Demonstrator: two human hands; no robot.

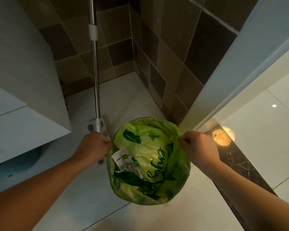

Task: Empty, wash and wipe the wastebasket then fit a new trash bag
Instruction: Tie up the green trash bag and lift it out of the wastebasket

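Observation:
A green plastic trash bag [150,157] with dark green print covers a round wastebasket on the pale floor tiles; the basket itself is hidden under the bag. Inside lie a white printed paper wrapper [125,161] and some dark green scraps. My left hand [97,144] pinches the bag's rim at its left side. At the right side my right hand [196,144] pinches the opposite rim. Both arms reach in from the bottom corners.
A mop with a metal pole [95,72] and a white flat head leans in the tiled corner just behind my left hand. A white cabinet [23,72] stands at left. A white door frame [227,80] and a dark marble threshold [240,165] run at right.

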